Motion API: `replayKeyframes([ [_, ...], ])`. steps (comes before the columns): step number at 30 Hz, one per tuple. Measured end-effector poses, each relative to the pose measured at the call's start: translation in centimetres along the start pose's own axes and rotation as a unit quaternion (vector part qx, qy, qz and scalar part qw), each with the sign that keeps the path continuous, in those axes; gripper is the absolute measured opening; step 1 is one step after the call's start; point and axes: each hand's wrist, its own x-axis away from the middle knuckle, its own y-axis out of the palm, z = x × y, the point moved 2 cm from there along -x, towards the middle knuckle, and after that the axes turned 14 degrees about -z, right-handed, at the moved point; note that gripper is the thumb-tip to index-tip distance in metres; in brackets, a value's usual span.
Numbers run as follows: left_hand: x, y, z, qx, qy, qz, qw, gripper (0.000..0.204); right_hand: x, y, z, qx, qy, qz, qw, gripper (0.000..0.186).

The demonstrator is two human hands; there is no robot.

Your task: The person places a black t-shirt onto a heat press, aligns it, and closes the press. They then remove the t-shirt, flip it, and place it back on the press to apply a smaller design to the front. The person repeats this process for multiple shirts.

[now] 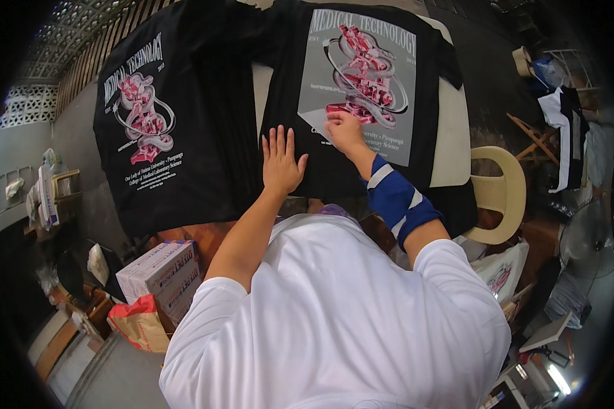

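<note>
A black T-shirt lies spread out in front of me, with a greyish transfer film over its pink and silver print. My right hand pinches the film's lower left corner, which is lifted and folded back off the cloth. White lettering shows beneath that raised corner. Flat on the shirt, left of the film, rests my left hand with its fingers stretched out. To the left lies a second black T-shirt bearing the same pink print, with no film seen on it. A blue and white band wraps my right forearm.
A cream plastic chair stands right of the table. Below left are a printed cardboard box and a red and tan paper bag. A fan and hanging clothes are at the far right.
</note>
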Motion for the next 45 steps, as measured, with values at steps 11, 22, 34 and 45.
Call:
replayKeyframes([
  [11,4.0,0.1,1.0,0.023,-0.033,-0.022,0.999,0.076,-8.8,-20.5,4.0,-0.172,0.055,0.109,0.978,0.035],
  [22,4.7,-0.2,1.5,0.007,-0.06,-0.062,0.996,0.078,-9.5,-49.4,4.6,-0.202,-0.036,0.371,0.905,0.028],
  [34,0.0,-4.3,-0.8,0.043,-0.065,-0.009,0.997,0.072,37.2,-63.4,20.7,0.593,0.316,0.372,0.64,0.024],
  [45,-31.7,-3.4,-4.6,0.745,-0.077,-0.322,0.579,0.05,69.9,8.1,31.9,0.145,0.553,0.427,0.701,0.037],
])
